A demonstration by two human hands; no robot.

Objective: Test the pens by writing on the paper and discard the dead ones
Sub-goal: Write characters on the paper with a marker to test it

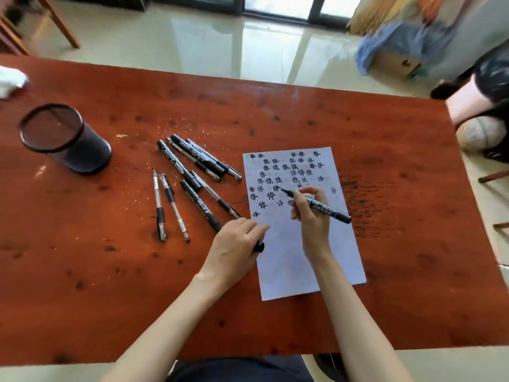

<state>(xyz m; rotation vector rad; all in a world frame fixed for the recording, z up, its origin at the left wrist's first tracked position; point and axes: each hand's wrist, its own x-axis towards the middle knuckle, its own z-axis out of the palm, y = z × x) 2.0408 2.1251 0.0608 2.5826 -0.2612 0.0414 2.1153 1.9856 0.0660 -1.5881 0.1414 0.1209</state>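
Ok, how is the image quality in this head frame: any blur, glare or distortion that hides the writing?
Head view: the paper, marker and right hand are sharp and evenly lit; the characters show clearly. Wide-angle distortion bows the table edges. Window glare streaks the floor. The corners smear: the white object at far left and the clutter at top right are blurred.

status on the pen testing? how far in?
Done: the upper half of the paper is full of test marks. In hand: right hand holds a black marker, tip on the paper; left hand holds its cap. Left: the loose pens beside the paper; the mesh cup looks empty.
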